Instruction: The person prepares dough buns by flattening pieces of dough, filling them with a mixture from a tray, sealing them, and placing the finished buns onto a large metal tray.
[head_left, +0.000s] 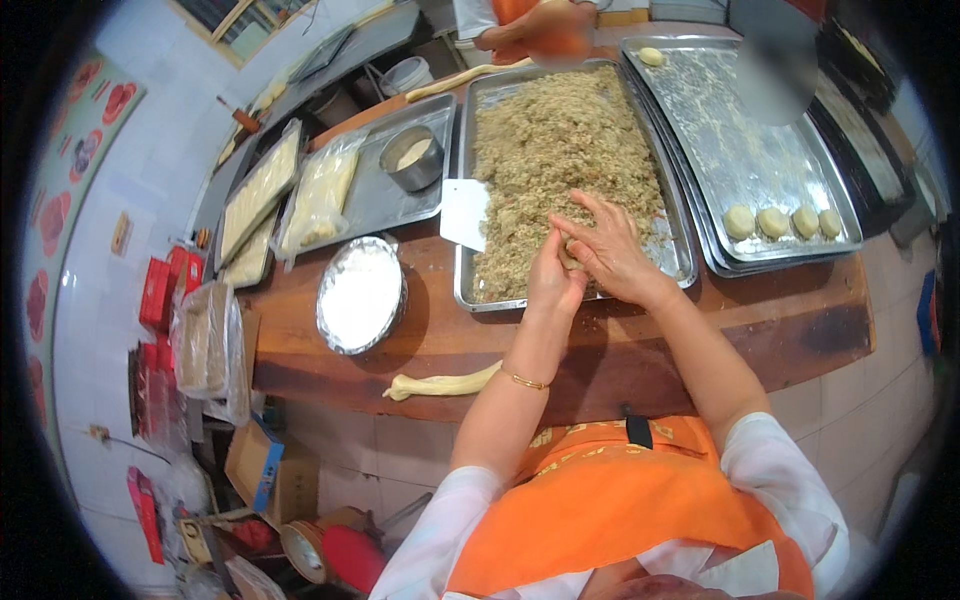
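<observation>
My left hand (556, 275) and my right hand (617, 252) meet above the near part of a metal tray (490, 305) heaped with crumbly brown-green filling (570, 130). Between them is a small pale piece of dough (571, 258), mostly hidden by the fingers. The left hand is closed round it from below, and the right hand cups over it with its fingers pressed together. A white flat scraper (463, 214) lies at the tray's left edge. On the table near my left forearm rests a strip of dough (440, 384).
A bowl of white flour (358, 297) stands left. Behind it are a tray (365, 150) with a round metal tin (412, 160) and plastic-wrapped dough (320, 195). Stacked trays (700, 110) at right carry several dough balls (772, 222). Another person (530, 30) stands across the wooden table (790, 320).
</observation>
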